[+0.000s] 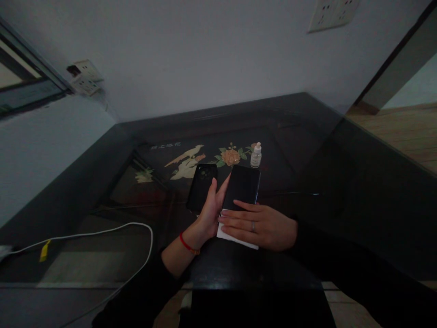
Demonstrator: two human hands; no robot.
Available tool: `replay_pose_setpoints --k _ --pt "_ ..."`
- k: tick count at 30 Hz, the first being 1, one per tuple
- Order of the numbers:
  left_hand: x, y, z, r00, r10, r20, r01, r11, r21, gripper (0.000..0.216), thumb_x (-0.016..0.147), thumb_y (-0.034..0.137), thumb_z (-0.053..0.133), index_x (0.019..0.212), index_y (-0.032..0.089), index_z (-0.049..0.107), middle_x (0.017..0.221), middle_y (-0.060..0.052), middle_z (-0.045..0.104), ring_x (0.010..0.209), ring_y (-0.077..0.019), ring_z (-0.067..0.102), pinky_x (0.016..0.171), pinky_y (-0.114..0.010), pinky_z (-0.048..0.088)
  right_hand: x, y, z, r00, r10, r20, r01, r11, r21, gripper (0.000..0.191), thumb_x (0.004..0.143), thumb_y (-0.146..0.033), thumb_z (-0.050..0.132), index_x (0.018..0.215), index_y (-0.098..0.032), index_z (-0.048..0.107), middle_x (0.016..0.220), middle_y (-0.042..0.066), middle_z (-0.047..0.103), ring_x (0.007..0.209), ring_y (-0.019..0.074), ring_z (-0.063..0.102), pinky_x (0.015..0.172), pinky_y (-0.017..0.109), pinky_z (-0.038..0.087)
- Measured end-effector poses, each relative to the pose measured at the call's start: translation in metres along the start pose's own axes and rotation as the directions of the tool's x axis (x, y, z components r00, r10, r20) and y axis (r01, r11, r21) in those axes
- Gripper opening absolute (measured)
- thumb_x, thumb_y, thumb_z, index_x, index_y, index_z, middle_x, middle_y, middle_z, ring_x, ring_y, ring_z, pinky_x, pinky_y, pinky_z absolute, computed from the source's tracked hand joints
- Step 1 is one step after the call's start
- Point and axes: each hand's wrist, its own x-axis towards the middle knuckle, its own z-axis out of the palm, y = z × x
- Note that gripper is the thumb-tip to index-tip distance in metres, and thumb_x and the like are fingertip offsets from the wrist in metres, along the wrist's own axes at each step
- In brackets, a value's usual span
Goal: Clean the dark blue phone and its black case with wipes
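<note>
A black phone lies tilted across my left hand, which grips it from below and along its left edge, with the thumb raised. My right hand is laid over the lower end of the screen, its fingers nearly straight, pressing a folded white cloth against the glass. A ring shows on one finger. Just left of the phone, a black phone case with camera cutouts lies on the table, partly behind my left thumb. A small clear bottle with a white cap stands beyond the phone's upper right corner.
The dark glossy table carries a bird-and-flower picture and meets the wall at the back. A white cable with a yellow tag loops across the left side. Sockets sit on the wall.
</note>
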Motion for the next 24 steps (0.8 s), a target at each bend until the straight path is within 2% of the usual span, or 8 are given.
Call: replay_pose_setpoints --k 2,4,6,8,12,18,22,24 --pt "0.0 0.001 -0.001 0.999 -0.005 0.031 0.005 1.0 0.003 0.063 0.095 0.058 0.025 0.15 0.028 0.029 0.138 -0.011 0.054 0.116 -0.0271 0.059 0.099 -0.044 0.044 -0.004 0.007 -0.002 0.991 0.117 -0.057 -0.12 0.992 -0.048 0.039 0.096 -0.011 0.038 0.132 -0.009 0.052 0.136 0.014 0.057 0.136 0.0211 0.042 0.113 0.049 0.036" --pt "-0.001 0.001 -0.001 0.992 -0.055 0.109 0.056 0.998 -0.004 0.062 0.094 0.061 0.024 0.15 0.034 0.025 0.138 -0.011 0.055 0.112 -0.0292 0.061 0.094 -0.05 0.047 -0.014 0.021 -0.005 0.905 0.388 -0.172 -0.41 0.905 -0.114 0.041 0.095 -0.009 0.038 0.134 -0.01 0.05 0.137 0.016 0.055 0.135 0.024 0.043 0.112 0.056 0.035" --pt "-0.002 -0.001 -0.002 0.98 -0.102 0.172 0.104 0.995 -0.005 0.063 0.092 0.064 0.023 0.15 0.039 0.021 0.137 -0.012 0.055 0.108 -0.031 0.063 0.088 -0.055 0.048 -0.02 0.031 -0.007 0.818 0.507 -0.273 -0.556 0.818 -0.146 0.044 0.095 -0.006 0.035 0.136 -0.013 0.049 0.135 0.016 0.057 0.133 0.0241 0.046 0.11 0.058 0.035" --pt "-0.003 -0.002 -0.002 0.98 -0.106 0.165 0.109 0.994 -0.005 0.063 0.092 0.063 0.023 0.15 0.038 0.021 0.136 -0.013 0.055 0.107 -0.0311 0.063 0.088 -0.054 0.048 -0.02 0.029 -0.005 0.85 0.462 -0.255 -0.507 0.848 -0.155 0.045 0.095 -0.005 0.035 0.137 -0.012 0.048 0.135 0.016 0.057 0.133 0.0235 0.047 0.111 0.056 0.035" --pt "-0.001 -0.003 -0.003 0.996 -0.041 0.075 0.041 0.999 0.0 0.064 0.095 0.058 0.022 0.151 0.027 0.026 0.136 -0.014 0.055 0.112 -0.0289 0.061 0.094 -0.047 0.047 -0.007 0.015 0.0 0.977 0.192 -0.089 -0.201 0.974 -0.108 0.045 0.096 -0.01 0.041 0.14 -0.015 0.044 0.138 0.011 0.055 0.137 0.0201 0.04 0.115 0.051 0.03" --pt "-0.002 -0.001 -0.006 0.96 -0.172 0.222 0.169 0.985 0.031 0.071 0.088 0.072 0.018 0.149 0.037 0.026 0.139 -0.012 0.053 0.113 -0.0326 0.06 0.091 -0.054 0.046 -0.013 0.027 -0.004 0.849 0.468 -0.246 -0.515 0.836 -0.19 0.046 0.096 -0.007 0.036 0.141 -0.015 0.043 0.139 0.015 0.054 0.136 0.0226 0.043 0.113 0.057 0.031" --pt "0.001 0.001 -0.005 0.991 -0.099 0.093 0.098 0.995 0.02 0.074 0.09 0.068 0.021 0.149 0.025 0.032 0.136 -0.013 0.056 0.119 -0.0268 0.057 0.099 -0.04 0.042 0.003 0.001 0.003 0.984 0.163 -0.072 -0.17 0.981 -0.096 0.042 0.095 -0.01 0.043 0.136 -0.01 0.048 0.136 0.014 0.057 0.135 0.0212 0.044 0.114 0.051 0.034" --pt "0.002 0.003 -0.005 0.998 -0.055 0.045 0.054 0.998 0.02 0.073 0.091 0.066 0.022 0.149 0.022 0.034 0.137 -0.012 0.056 0.122 -0.0239 0.055 0.101 -0.034 0.04 0.012 -0.013 0.005 1.0 -0.006 -0.029 0.005 0.999 -0.04 0.038 0.094 -0.011 0.045 0.131 -0.008 0.053 0.134 0.013 0.059 0.133 0.0211 0.047 0.114 0.047 0.035"
